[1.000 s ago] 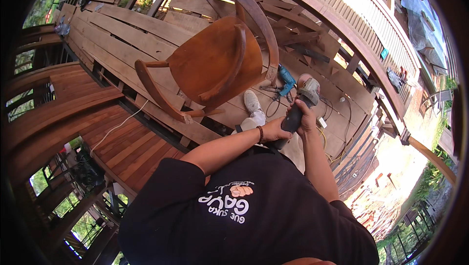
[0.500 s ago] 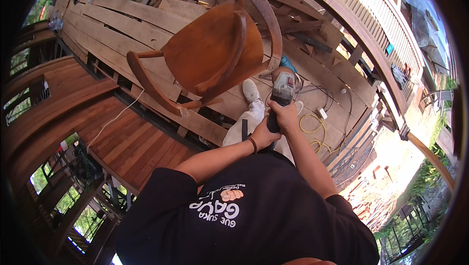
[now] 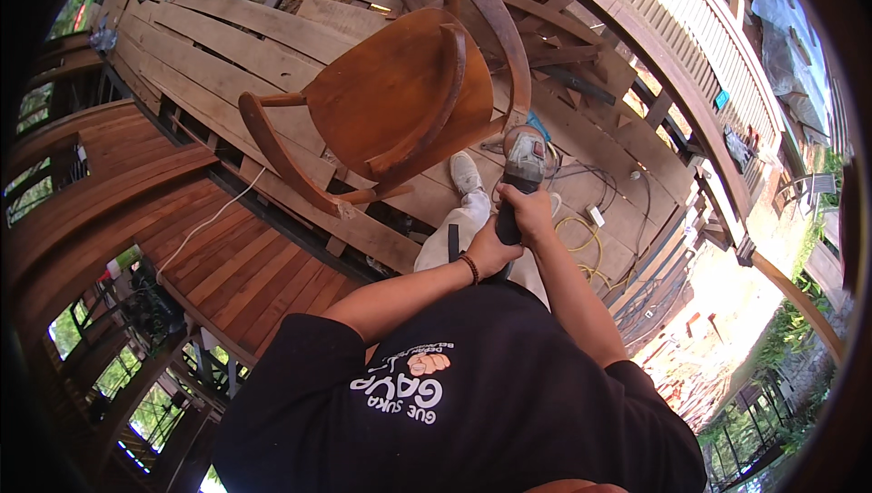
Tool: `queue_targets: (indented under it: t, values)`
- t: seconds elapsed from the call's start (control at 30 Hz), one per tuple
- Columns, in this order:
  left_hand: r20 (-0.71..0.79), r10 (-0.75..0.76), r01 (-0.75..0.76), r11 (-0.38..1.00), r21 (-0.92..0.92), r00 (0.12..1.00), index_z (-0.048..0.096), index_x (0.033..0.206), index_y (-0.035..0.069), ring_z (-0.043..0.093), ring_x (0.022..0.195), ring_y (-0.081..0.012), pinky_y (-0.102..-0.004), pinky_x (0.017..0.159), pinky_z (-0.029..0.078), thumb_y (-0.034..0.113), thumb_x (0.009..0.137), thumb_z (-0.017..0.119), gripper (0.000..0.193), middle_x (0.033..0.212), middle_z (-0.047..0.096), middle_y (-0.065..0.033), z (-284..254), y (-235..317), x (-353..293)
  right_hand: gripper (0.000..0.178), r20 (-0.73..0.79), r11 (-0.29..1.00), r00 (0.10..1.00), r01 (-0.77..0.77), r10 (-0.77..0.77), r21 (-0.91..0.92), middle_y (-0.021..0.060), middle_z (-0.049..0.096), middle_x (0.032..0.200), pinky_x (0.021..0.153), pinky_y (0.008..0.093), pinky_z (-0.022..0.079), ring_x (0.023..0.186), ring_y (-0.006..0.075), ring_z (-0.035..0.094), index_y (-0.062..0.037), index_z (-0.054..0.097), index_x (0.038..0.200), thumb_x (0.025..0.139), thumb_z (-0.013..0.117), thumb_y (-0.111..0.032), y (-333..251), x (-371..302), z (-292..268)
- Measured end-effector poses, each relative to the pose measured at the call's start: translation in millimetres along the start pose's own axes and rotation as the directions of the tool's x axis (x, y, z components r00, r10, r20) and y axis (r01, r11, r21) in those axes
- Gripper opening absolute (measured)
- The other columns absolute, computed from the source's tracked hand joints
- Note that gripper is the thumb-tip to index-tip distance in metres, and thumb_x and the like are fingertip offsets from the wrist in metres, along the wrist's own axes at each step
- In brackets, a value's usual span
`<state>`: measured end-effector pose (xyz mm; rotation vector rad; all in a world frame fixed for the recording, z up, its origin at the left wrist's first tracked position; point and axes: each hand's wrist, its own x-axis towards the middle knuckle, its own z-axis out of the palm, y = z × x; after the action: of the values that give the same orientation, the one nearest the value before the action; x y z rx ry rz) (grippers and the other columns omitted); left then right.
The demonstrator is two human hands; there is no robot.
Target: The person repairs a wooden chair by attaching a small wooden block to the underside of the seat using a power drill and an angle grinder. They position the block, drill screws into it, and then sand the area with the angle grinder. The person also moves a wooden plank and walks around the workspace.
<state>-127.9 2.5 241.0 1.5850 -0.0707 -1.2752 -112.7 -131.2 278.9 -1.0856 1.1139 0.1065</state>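
An angle grinder [image 3: 524, 166] with a dark handle and grey head is held in both my hands. My left hand [image 3: 491, 250], with a beaded bracelet at the wrist, is wrapped round the rear of its body. Just ahead of it my right hand [image 3: 530, 210] grips the handle. The grinder's disc end is against or very near the lower end of a curved rail on a brown wooden chair [image 3: 400, 93]; whether they touch I cannot tell. The chair is tipped over, with its broad curved panel facing up.
Wooden planks [image 3: 227, 48] with gaps between them form the floor. A yellow cable [image 3: 595, 252] and dark cords lie right of my feet, beside a white socket block [image 3: 596, 216]. Polished slats [image 3: 245, 266] stand at left. Scrap boards [image 3: 581, 66] are piled behind the chair.
The grinder's head has shifted very slightly, staying by the end of the chair's curved rail. Both hands keep their grip, and the chair appears a little farther right in view.
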Motion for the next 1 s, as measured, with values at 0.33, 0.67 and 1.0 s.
queue_targets:
  t: [0.33,0.67,1.0]
  values:
    - [-0.032,0.009,-0.01,0.999,-0.044,0.999,0.048,0.112,-0.002,0.062,0.088,-0.0198,-0.032,0.08,0.05,0.014,0.069,0.075,0.053,0.096,0.062,-0.0105,-3.1,18.5,1.0,0.025,-0.003,0.998,0.999,0.037,-0.037,-0.051,0.0064,0.064,0.071,0.054,0.0292,0.05,0.059,0.015,0.062,0.0007,0.063,0.086,0.077,0.077,-0.019,-4.2,7.6,3.8]
    - [-0.004,0.091,-0.091,0.995,-0.044,0.996,0.048,0.11,0.001,0.061,0.082,-0.0145,-0.0298,0.07,0.051,0.008,0.073,0.072,0.045,0.094,0.061,-0.0054,8.2,5.6,5.6,0.024,-0.043,1.0,0.999,-0.01,0.009,-0.015,0.0054,0.063,0.072,0.054,0.0287,0.05,0.059,0.0153,0.062,-0.0011,0.062,0.086,0.076,0.078,-0.017,2.7,9.7,-11.7]
    - [-0.011,-0.029,0.028,0.995,-0.094,1.0,0.048,0.113,-0.001,0.063,0.087,-0.0203,-0.0322,0.077,0.052,0.015,0.068,0.075,0.054,0.096,0.062,-0.0097,-1.0,19.5,3.5,0.024,0.035,0.993,0.999,0.014,-0.01,-0.12,0.0056,0.064,0.072,0.055,0.0287,0.05,0.06,0.0145,0.062,-0.0002,0.062,0.085,0.077,0.076,-0.018,0.5,19.2,-3.3]
